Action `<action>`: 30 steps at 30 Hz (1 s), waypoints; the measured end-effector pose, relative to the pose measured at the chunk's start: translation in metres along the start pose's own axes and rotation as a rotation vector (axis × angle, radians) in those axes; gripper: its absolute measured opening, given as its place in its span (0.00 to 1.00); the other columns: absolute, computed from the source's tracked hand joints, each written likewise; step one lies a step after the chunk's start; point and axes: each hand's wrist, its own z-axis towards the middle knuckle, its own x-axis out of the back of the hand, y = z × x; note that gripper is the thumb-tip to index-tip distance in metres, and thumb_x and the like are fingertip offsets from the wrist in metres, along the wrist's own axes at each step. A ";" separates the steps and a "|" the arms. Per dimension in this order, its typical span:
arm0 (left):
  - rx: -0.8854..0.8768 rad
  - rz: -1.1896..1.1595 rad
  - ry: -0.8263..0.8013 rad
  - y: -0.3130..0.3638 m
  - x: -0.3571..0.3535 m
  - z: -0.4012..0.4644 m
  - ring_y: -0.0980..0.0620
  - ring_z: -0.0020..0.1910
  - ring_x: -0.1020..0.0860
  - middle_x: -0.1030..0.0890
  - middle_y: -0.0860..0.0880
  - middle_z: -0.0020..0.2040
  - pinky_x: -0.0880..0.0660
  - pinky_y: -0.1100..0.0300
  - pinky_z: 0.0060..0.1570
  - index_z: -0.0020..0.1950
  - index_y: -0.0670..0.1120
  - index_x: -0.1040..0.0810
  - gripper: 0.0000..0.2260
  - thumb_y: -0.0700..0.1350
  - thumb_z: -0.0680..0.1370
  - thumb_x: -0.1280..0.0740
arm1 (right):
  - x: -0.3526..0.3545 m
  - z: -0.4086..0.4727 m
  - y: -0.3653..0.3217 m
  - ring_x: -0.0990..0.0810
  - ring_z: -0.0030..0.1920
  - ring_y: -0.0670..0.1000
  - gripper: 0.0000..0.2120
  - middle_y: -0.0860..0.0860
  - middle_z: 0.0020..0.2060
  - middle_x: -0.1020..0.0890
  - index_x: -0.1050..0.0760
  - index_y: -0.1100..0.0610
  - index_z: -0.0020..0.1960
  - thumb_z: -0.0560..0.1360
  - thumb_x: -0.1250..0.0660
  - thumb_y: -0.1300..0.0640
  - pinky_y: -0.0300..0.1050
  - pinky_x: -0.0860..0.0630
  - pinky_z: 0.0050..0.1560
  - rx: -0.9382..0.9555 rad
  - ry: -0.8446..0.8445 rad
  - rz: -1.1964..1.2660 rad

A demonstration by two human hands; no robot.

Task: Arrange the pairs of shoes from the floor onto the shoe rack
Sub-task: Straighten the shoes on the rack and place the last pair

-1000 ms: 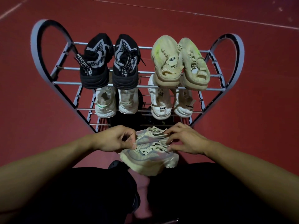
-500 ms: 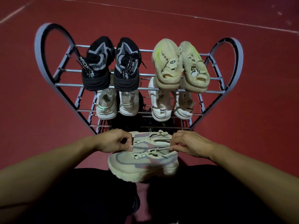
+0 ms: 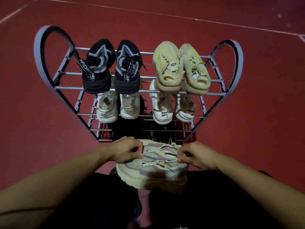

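Note:
A pair of beige mesh sneakers (image 3: 148,172) hangs in front of the rack, held between both hands. My left hand (image 3: 125,152) pinches the lace and upper at the pair's left side; my right hand (image 3: 194,156) pinches the laces at its right. The grey metal shoe rack (image 3: 66,87) with heart-shaped ends stands just beyond. Its top shelf holds a black pair (image 3: 112,68) and a beige pair (image 3: 179,66). Two white pairs (image 3: 115,106) (image 3: 171,108) sit on the middle shelf. Dark shoes with green stripes (image 3: 158,133) lie on the bottom shelf, mostly hidden.
Red floor (image 3: 255,113) with white lines surrounds the rack on all sides. My dark-clothed legs (image 3: 82,204) fill the bottom of the view, under the held sneakers.
The beige sneakers have swung so their sole side faces me and spread wider between the hands. Both hands have drifted apart, gripping at the laces.

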 end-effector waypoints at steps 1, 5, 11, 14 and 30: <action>0.005 0.021 0.018 -0.001 -0.002 0.000 0.56 0.48 0.28 0.21 0.57 0.43 0.30 0.56 0.53 0.47 0.53 0.25 0.10 0.59 0.77 0.33 | -0.003 -0.001 -0.001 0.22 0.38 0.40 0.06 0.41 0.37 0.18 0.20 0.48 0.46 0.75 0.31 0.47 0.39 0.26 0.41 -0.027 0.019 0.074; 0.069 0.054 0.074 -0.002 -0.009 0.002 0.55 0.51 0.29 0.28 0.61 0.41 0.29 0.54 0.56 0.49 0.54 0.24 0.08 0.57 0.77 0.32 | -0.018 -0.007 -0.012 0.26 0.32 0.39 0.04 0.39 0.30 0.21 0.20 0.50 0.44 0.75 0.30 0.51 0.38 0.28 0.38 -0.080 0.079 0.361; 0.171 -0.042 0.114 0.003 -0.021 -0.003 0.50 0.61 0.29 0.28 0.52 0.59 0.31 0.54 0.65 0.69 0.52 0.29 0.20 0.56 0.79 0.34 | -0.035 -0.010 -0.018 0.29 0.30 0.38 0.06 0.41 0.28 0.23 0.21 0.51 0.41 0.75 0.30 0.51 0.38 0.32 0.35 -0.172 0.235 0.425; 0.363 -0.204 0.147 0.004 -0.031 -0.002 0.47 0.67 0.30 0.30 0.47 0.66 0.32 0.51 0.69 0.74 0.50 0.34 0.29 0.61 0.77 0.33 | -0.045 -0.011 -0.024 0.28 0.29 0.37 0.07 0.40 0.27 0.23 0.24 0.49 0.38 0.75 0.30 0.53 0.35 0.33 0.33 -0.232 0.318 0.427; 0.731 -1.664 0.283 0.112 -0.094 0.058 0.45 0.52 0.16 0.15 0.44 0.56 0.18 0.55 0.38 0.64 0.47 0.25 0.14 0.49 0.80 0.32 | -0.081 0.016 -0.005 0.27 0.44 0.48 0.05 0.43 0.40 0.23 0.26 0.48 0.43 0.77 0.37 0.55 0.47 0.31 0.47 -0.282 0.810 0.315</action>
